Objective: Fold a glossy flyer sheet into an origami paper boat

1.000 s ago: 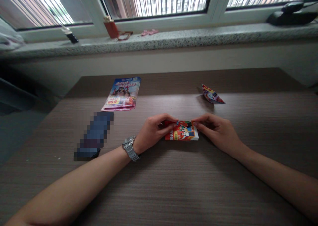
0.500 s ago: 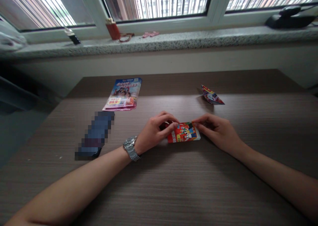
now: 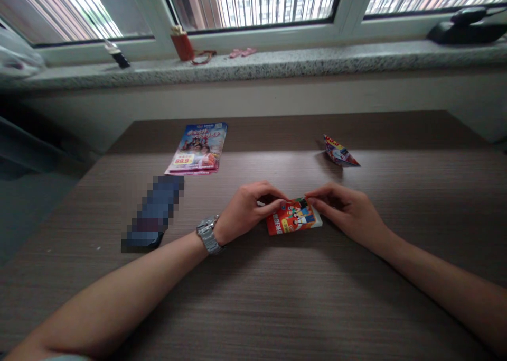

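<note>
A folded leaflet (image 3: 295,218), red with cartoon figures and white print, lies low over the middle of the table between both hands. My left hand (image 3: 257,207), with a metal watch (image 3: 209,235) on its wrist, pinches the leaflet's upper left part between thumb and fingers. At the upper right corner, my right hand (image 3: 344,207) pinches the far edge the same way. A pale strip shows along the leaflet's right side. Beyond the right hand stands a small folded paper shape (image 3: 339,153) with colourful print.
A stack of printed flyers (image 3: 200,148) lies at the back left of the brown table (image 3: 245,303). Nearer on the left is a dark, pixelated flat object (image 3: 155,210). The stone sill (image 3: 293,64) holds a red case (image 3: 182,45) and a black device (image 3: 467,29).
The leaflet has tilted a little, its left end coming nearer to me. Both hands keep their pinch on it. The whole view has shifted slightly.
</note>
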`<state>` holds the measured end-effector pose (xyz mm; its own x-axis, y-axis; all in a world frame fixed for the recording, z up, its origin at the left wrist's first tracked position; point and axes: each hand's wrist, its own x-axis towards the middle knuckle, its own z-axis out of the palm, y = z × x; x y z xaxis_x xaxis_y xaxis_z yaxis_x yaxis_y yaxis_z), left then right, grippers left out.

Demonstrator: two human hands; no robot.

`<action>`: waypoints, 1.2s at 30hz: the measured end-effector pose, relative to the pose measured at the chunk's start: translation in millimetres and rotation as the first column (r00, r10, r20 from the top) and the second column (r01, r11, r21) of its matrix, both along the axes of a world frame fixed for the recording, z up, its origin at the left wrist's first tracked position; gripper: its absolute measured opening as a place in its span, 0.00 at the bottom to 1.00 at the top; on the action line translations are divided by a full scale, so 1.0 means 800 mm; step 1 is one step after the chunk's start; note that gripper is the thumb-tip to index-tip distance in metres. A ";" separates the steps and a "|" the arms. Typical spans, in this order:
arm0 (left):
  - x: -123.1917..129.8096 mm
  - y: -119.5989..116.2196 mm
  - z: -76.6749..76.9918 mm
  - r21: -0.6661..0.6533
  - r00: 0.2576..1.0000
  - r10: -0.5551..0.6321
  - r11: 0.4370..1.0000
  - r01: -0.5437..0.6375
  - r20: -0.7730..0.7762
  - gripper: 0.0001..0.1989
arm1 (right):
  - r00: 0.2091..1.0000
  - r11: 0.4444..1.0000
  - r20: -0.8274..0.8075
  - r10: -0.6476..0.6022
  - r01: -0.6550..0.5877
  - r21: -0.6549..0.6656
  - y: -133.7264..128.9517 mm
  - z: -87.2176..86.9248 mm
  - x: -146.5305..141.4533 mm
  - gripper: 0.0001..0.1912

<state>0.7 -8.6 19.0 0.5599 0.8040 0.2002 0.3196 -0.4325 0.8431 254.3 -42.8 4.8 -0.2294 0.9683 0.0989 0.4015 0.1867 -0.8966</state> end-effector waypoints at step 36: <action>-0.002 0.002 -0.002 -0.232 0.990 0.090 0.971 -0.063 0.108 0.11 | 0.984 0.952 -0.161 0.079 -0.122 -0.280 0.002 0.009 -0.001 0.17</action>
<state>-1.0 -7.3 17.2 0.4785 0.8755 0.0673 0.2376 -0.2029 0.9499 253.8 -41.0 12.1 -0.3312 0.9330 -0.1405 0.2547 -0.0549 -0.9655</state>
